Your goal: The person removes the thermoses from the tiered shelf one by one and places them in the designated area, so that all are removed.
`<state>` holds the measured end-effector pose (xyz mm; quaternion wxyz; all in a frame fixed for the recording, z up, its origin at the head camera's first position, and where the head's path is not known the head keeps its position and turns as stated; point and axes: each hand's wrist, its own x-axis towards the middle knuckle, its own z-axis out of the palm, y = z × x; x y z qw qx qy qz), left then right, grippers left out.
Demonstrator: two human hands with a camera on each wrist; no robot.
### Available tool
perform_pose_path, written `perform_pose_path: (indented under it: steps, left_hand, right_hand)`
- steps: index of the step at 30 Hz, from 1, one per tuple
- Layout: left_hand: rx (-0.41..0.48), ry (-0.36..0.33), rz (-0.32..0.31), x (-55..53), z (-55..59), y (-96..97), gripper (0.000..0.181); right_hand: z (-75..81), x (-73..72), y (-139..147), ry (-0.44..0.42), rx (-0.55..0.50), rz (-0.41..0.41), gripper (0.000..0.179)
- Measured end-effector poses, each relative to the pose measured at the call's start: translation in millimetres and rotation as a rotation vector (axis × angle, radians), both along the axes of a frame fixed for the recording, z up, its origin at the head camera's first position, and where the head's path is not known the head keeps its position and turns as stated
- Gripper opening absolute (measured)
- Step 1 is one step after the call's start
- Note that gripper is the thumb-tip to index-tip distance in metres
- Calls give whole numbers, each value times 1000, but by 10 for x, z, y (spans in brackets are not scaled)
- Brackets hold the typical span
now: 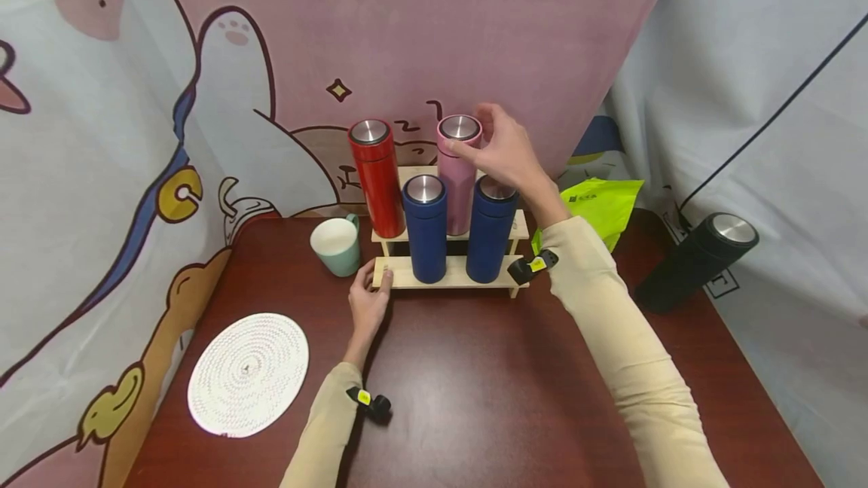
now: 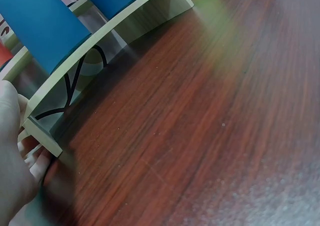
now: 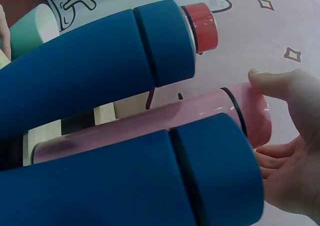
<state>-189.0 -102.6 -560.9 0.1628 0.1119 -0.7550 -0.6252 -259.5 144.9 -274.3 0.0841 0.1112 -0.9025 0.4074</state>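
A two-step wooden rack (image 1: 457, 277) bears several thermos bottles. On its upper step stand a red thermos (image 1: 377, 187) and a pink thermos (image 1: 458, 179); on the lower step, a left blue thermos (image 1: 426, 236) and a right blue thermos (image 1: 490, 236). My right hand (image 1: 511, 153) holds the pink thermos by its lid, thumb on the near side and fingers behind, as the right wrist view shows on the pink lid (image 3: 255, 113). My left hand (image 1: 369, 303) grips the left end of the lower step, its thumb over the board (image 2: 40, 136).
Left of the rack stands a pale green mug (image 1: 337, 247). A round white woven mat (image 1: 248, 375) lies on the dark red table (image 1: 461, 382) at the left. Behind my right forearm is a yellow-green packet (image 1: 603, 205). A black thermos (image 1: 695, 262) stands at the right edge.
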Motion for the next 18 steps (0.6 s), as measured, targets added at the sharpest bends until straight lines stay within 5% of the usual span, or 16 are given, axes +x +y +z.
perform_pose_path:
  steps: [18]
  left_hand:
    - [-23,-10,2,-10,-24,-22,46]
  right_hand:
    - [-110,3,162,68,-67,-65,77]
